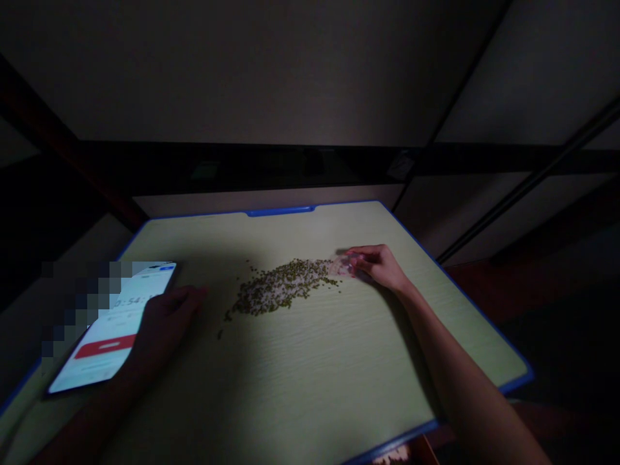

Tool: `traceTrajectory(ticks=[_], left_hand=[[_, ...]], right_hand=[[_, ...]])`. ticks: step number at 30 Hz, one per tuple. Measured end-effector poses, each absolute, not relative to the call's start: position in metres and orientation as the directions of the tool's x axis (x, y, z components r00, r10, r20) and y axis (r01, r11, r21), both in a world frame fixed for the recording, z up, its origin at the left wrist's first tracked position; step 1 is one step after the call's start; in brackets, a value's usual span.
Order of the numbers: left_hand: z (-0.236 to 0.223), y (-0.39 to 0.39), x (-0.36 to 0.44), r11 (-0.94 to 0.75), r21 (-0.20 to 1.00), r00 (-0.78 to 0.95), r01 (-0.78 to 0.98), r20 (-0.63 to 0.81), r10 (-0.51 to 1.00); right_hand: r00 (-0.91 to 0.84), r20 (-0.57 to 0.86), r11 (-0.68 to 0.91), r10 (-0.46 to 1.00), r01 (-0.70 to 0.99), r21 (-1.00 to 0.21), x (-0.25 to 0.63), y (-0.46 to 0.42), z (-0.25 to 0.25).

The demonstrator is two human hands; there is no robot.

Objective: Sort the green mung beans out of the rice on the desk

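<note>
A long, low pile of small green beans and whitish grains (283,284) lies across the middle of the tabletop (310,374), with single beans scattered around its edges. At the pile's right end, my right hand (380,266) pinches a small clear plastic piece (341,266); its exact kind is hard to make out. My left hand (169,320) is in shadow to the left of the pile, its fingers curled together beside and partly over a lit tablet or large phone (104,361). Anything inside those fingers is hidden.
The pale table has a blue rim, with a blue handle-like strip (281,211) at its far edge. Dark cabinet-like panels (252,77) stand behind it. Below the near edge, part of a box-like thing (394,456) shows.
</note>
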State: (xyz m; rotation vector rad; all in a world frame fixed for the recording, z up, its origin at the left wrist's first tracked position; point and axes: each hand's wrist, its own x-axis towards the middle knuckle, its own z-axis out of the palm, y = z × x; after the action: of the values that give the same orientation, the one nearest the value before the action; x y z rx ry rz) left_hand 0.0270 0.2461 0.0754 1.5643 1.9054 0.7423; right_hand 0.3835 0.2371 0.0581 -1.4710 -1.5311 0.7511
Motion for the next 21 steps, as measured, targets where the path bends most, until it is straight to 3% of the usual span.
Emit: traceTrajectory(ticks=[21], left_hand=[[0.0821, 0.243, 0.0309, 0.165, 0.716, -0.164, 0.678, -0.07, 0.984]], right_hand=[[0.059, 0.186, 0.141, 0.981, 0.443, -0.885, 0.3794, 0.2378, 0.0566]])
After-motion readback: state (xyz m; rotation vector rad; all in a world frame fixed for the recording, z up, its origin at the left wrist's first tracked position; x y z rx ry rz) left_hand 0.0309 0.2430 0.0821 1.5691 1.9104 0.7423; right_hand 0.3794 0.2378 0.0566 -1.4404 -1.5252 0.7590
